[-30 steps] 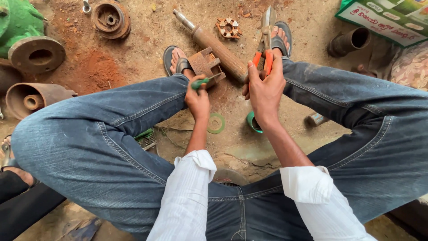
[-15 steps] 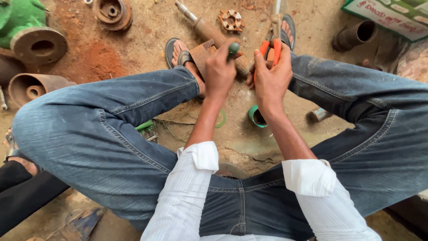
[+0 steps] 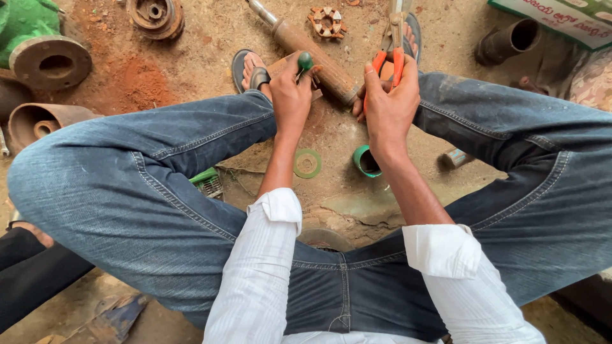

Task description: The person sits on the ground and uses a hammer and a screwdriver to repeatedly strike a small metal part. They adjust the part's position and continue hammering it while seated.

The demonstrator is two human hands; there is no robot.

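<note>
Our left hand (image 3: 290,95) grips a green-handled screwdriver (image 3: 305,62) over the rusty cylindrical shaft (image 3: 315,56) — our right hand (image 3: 389,102) holds orange-handled pliers (image 3: 390,48).

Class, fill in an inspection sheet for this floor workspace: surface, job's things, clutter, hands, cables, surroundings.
Surface: bare dirt floor, rust-stained.
Job's things: green-handled tool in left hand; orange-handled pliers in right hand; rusty shaft lies past both.
Clutter: green washer, green cup-shaped piece, castellated coupling, rusty flanged housings, pipe piece.
Hands: both bare, both gripping.
Cables: nothing seen.
Surroundings: green casting, printed board, another person's dark sleeve.
</note>
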